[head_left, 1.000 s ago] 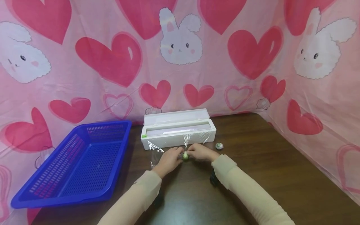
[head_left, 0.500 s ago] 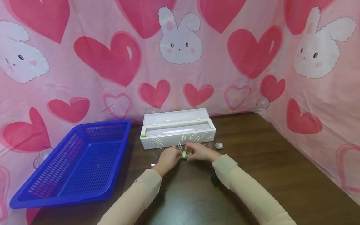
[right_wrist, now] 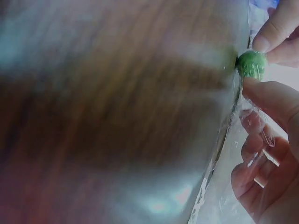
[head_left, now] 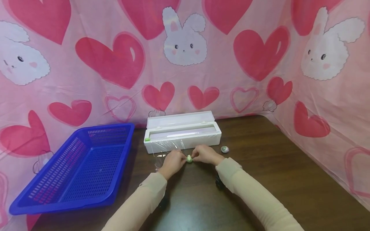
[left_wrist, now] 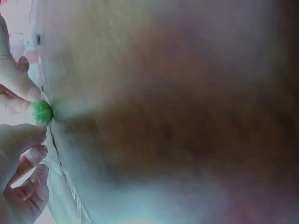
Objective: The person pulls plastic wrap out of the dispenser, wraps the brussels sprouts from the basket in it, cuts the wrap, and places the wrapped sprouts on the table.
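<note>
A small round green ball-like thing [head_left: 189, 158] sits on the table between my two hands, with clear cling film [right_wrist: 254, 72] around it. My left hand [head_left: 173, 161] is at its left side, thumb and finger pinching the film close against it. On the other side my right hand [head_left: 206, 154] pinches the film the same way. In the right wrist view, loose film trails over the right hand's lower fingers. Both wrist views show the green thing [left_wrist: 42, 112] with fingertips right at its two sides.
Behind the hands stands a white cling film box [head_left: 182, 144] with its lid up and film stretching down its front. A wrapped white-and-green ball [head_left: 224, 149] lies to the right. A blue plastic basket [head_left: 112, 189] stands at the left, and a patterned cloth [head_left: 185, 77] hangs behind.
Film that stood up in a bunch over the green thing now lies lower around it. My hands have shifted slightly and stand at its two sides.
</note>
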`<state>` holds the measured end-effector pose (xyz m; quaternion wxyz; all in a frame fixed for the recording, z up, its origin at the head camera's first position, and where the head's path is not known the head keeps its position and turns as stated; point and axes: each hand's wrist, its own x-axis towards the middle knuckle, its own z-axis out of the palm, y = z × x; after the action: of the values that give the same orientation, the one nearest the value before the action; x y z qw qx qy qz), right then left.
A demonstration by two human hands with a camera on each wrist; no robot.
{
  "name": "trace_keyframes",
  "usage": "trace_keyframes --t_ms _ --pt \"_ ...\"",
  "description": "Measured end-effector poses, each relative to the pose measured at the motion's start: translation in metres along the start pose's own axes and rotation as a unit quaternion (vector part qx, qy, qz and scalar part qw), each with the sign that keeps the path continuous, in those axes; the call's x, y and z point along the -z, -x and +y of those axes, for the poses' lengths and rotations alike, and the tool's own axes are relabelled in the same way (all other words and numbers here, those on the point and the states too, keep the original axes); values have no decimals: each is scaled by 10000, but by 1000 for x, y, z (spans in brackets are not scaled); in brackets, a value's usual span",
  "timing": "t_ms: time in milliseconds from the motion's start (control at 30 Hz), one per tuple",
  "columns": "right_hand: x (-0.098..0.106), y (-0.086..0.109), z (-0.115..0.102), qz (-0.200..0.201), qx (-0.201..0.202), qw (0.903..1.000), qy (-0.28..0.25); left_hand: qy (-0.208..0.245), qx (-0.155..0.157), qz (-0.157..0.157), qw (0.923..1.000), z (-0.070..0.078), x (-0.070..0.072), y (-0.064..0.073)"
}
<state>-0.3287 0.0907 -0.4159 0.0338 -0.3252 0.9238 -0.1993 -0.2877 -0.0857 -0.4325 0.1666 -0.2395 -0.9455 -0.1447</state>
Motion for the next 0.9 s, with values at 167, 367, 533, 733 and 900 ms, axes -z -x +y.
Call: trace_keyframes --t_ms 167,367,533,733,900 --pt "-1 -2 -1 101 -215 9997 83 122 90 -98 9998 1 1 -1" --pt "-2 -2 1 28 -147 9999 -74 118 128 -180 9997 1 2 0" --pt "-3 -1 4 -54 -50 9996 -275 212 247 -175 9993 1 1 1" --pt "-2 1 3 -36 13 9995 -300 423 343 -169 9984 -1 0 0" --pt "2 3 4 109 96 9987 -480 563 300 -120 9979 -2 3 2"
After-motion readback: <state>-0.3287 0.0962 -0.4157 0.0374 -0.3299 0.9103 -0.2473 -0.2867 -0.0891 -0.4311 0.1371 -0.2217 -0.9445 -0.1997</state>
